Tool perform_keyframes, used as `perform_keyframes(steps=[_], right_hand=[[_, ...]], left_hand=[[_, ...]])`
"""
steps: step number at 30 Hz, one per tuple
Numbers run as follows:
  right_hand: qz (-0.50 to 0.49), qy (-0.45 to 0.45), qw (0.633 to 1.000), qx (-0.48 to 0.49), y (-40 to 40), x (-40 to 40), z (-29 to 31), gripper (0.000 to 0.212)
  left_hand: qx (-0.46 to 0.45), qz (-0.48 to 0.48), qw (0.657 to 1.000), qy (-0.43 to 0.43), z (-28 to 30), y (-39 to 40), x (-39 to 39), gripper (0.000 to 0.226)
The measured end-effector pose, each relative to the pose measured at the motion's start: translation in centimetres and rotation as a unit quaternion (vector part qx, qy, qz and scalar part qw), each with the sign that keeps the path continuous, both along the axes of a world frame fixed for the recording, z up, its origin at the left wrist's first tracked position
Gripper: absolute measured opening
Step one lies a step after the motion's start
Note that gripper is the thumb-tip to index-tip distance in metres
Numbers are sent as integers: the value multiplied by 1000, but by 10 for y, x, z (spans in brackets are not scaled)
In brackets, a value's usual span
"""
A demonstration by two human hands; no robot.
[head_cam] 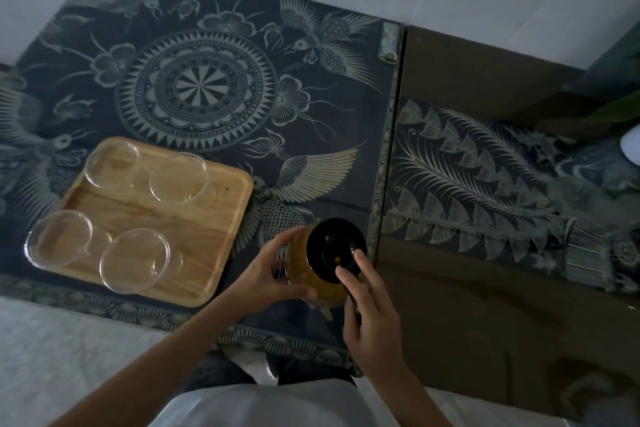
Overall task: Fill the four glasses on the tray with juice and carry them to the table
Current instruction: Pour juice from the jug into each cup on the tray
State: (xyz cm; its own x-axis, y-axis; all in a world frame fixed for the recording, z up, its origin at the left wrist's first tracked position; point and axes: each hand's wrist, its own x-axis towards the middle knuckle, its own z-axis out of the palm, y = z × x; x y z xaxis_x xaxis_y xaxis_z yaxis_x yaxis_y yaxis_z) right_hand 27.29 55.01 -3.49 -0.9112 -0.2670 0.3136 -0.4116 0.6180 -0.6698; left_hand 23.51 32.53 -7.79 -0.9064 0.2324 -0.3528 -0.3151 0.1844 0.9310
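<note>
A jug of orange juice (311, 274) with a black lid (334, 248) stands on the patterned table near its front edge. My left hand (266, 270) wraps around the jug's left side. My right hand (369, 315) rests on the jug's right side, two fingertips touching the lid. To the left lies a wooden tray (194, 218) holding several clear, empty glasses: two at the back (112, 165) (178, 177) and two at the front (59, 239) (135, 260). The front left glass overhangs the tray's edge.
The dark cloth-patterned tabletop (197, 90) lies under glass. A second, lower glass table (485, 184) adjoins it on the right. A white object (632, 147) and green leaves (620, 111) sit at the far right. White tiled floor surrounds everything.
</note>
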Motion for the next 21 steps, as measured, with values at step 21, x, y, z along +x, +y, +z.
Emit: perform_keyframes(steps=[21], right_hand=[[84,-32,996,4,-14,-73,45,61]], left_hand=[[156,141,965,-156,30,4,1,91]])
